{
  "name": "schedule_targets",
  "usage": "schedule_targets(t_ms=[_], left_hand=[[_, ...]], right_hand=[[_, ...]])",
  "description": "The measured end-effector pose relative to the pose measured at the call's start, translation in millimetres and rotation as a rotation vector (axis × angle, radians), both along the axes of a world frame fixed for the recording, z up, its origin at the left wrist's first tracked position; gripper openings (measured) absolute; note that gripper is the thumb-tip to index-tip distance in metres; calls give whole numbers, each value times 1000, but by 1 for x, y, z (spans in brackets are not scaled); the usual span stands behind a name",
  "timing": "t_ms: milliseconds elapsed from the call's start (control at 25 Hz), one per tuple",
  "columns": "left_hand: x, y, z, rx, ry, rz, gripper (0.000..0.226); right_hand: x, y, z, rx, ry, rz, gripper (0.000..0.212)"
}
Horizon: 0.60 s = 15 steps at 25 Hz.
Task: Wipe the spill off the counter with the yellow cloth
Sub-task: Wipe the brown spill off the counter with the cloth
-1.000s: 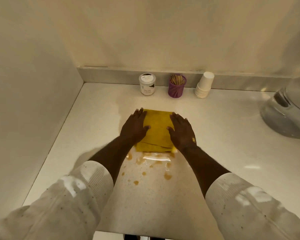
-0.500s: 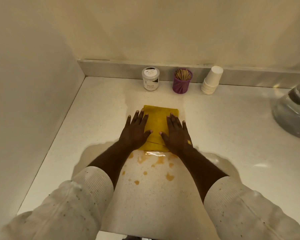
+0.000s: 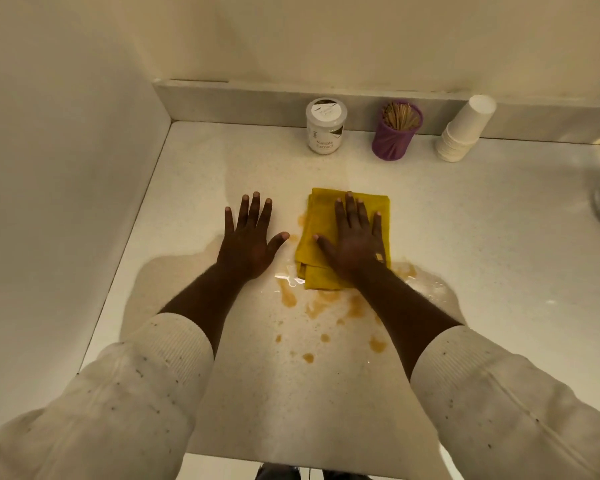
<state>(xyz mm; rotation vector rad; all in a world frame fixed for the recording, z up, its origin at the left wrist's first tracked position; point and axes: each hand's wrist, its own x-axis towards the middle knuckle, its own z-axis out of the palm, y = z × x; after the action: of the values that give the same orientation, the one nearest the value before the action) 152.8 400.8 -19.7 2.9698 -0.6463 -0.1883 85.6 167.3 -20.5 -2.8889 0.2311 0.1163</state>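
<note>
While right hand (image 3: 355, 242) flattens yellow cloth (image 3: 326, 230), left hand (image 3: 248, 242) on counter (image 3: 482, 237), fingers all splayed

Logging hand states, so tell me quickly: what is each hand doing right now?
Left hand: open, flat on the counter, holding nothing.
Right hand: open, pressed flat on the yellow cloth.

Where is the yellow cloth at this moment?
In the head view, the yellow cloth lies folded on the counter near the middle, under the flat right hand, with the brown spill just in front of it.

Folded yellow cloth (image 3: 329, 277) flat on counter (image 3: 499, 237), amber spill (image 3: 326, 303) at near edge
</note>
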Motion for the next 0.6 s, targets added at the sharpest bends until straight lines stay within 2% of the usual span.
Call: schedule_targets(t_ms=[240,600], left_hand=[[4,20,-16,-19,54,13,78],[5,22,-24,-54,14,-14,79]], right_hand=[[1,2,-15,-6,41,-114,94],[13,11,-15,0,35,-70,87]])
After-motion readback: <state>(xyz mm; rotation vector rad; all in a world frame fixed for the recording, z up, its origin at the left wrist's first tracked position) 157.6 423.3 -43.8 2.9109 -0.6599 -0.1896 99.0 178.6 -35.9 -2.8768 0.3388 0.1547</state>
